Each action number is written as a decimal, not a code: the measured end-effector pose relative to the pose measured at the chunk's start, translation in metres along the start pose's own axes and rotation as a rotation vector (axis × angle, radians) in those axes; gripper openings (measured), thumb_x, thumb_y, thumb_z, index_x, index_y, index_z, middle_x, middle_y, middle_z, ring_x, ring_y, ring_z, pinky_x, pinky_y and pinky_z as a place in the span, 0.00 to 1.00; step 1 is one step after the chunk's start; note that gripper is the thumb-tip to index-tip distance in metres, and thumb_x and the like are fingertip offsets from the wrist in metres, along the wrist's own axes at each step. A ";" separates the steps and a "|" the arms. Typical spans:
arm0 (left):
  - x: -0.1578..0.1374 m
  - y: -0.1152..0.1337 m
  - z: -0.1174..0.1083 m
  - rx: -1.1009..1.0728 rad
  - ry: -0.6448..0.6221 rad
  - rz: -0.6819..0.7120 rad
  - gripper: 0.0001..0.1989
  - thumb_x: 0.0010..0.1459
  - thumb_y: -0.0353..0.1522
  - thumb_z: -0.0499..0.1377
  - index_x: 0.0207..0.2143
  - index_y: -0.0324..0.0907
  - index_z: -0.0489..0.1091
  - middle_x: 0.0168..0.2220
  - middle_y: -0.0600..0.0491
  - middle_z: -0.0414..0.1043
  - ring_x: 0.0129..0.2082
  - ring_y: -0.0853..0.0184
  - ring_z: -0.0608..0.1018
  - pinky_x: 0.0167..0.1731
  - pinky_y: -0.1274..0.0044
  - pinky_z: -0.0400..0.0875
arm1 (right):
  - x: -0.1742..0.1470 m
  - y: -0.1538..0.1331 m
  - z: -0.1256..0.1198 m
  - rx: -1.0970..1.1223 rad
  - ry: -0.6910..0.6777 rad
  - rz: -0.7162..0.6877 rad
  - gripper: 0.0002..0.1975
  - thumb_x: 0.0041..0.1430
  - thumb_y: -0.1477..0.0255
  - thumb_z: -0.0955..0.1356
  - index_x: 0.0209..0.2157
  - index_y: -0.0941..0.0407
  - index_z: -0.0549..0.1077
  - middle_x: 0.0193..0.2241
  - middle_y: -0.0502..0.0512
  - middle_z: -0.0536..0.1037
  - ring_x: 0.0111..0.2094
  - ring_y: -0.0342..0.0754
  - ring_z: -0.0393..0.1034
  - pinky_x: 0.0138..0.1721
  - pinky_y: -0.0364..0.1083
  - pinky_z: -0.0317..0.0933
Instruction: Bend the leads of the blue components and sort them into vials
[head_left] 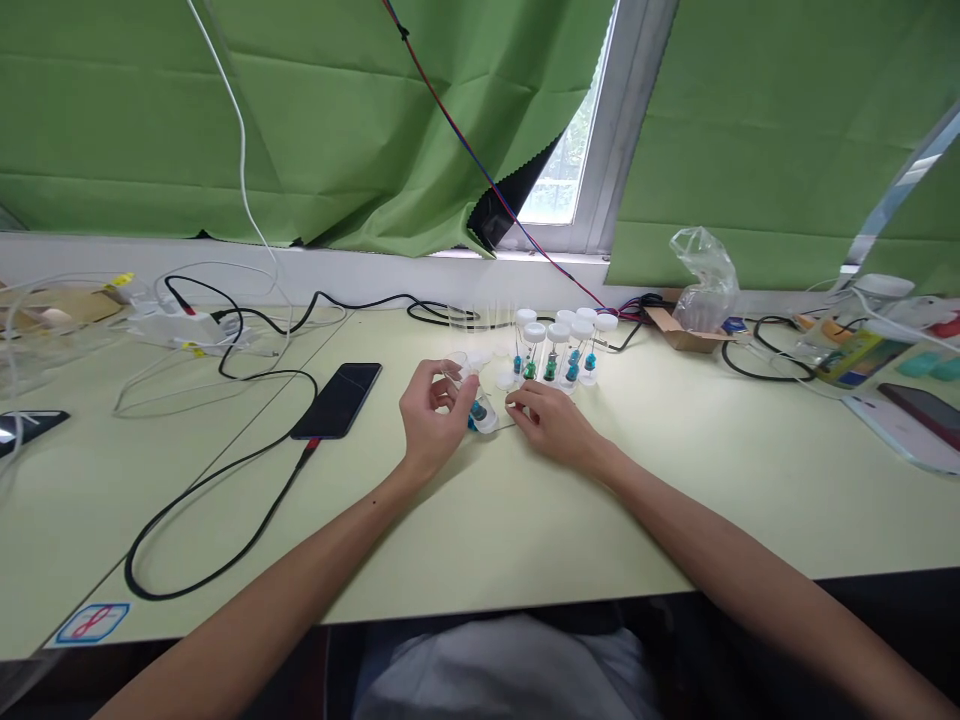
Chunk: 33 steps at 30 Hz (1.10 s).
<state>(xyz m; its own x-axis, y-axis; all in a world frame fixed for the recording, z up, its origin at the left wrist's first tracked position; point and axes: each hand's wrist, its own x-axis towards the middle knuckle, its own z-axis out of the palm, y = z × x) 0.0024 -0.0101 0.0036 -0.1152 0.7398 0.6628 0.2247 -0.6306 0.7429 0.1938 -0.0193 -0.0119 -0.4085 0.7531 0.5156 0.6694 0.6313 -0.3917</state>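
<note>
My left hand (441, 412) is wrapped round a clear plastic tube (486, 414), tilted with its near end low and to the right. A small blue piece (477, 410) shows inside that end, and another bit of blue lies just under it. My right hand (551, 420) rests by the table with thumb and fingertips pinched together; a tiny pale tip shows there, too small to name. Just behind it stand several clear tubes (551, 350) with white caps, holding blue or green pieces with thin stems. Some uncapped clear tubes (501, 318) stand behind my left hand.
A black phone (337, 400) on a black cable (172, 490) lies to the left. Cables and a white power strip (180, 328) run along the back. At the back right are a small cardboard box (686, 332) with a clear bag, a bottle, and another phone (922, 410).
</note>
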 end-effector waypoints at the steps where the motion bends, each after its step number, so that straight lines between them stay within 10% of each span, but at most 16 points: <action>1: -0.001 0.000 0.000 0.006 -0.016 -0.003 0.12 0.58 0.40 0.61 0.36 0.43 0.65 0.35 0.55 0.67 0.29 0.72 0.77 0.26 0.80 0.72 | 0.000 0.000 0.000 0.000 -0.006 -0.007 0.08 0.66 0.75 0.63 0.40 0.58 0.74 0.35 0.55 0.73 0.28 0.42 0.65 0.29 0.42 0.55; 33: -0.001 -0.010 0.000 0.050 -0.054 -0.003 0.11 0.58 0.40 0.61 0.38 0.43 0.66 0.38 0.53 0.68 0.32 0.71 0.78 0.24 0.81 0.73 | 0.000 0.006 0.006 -0.194 -0.220 -0.058 0.05 0.67 0.77 0.63 0.36 0.56 0.69 0.38 0.56 0.69 0.30 0.45 0.67 0.28 0.44 0.57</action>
<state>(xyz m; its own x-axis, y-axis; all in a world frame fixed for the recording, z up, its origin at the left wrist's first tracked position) -0.0003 -0.0044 -0.0047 -0.0640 0.7543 0.6534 0.2729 -0.6166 0.7385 0.1941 -0.0141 -0.0185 -0.5602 0.7523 0.3467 0.7386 0.6432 -0.2021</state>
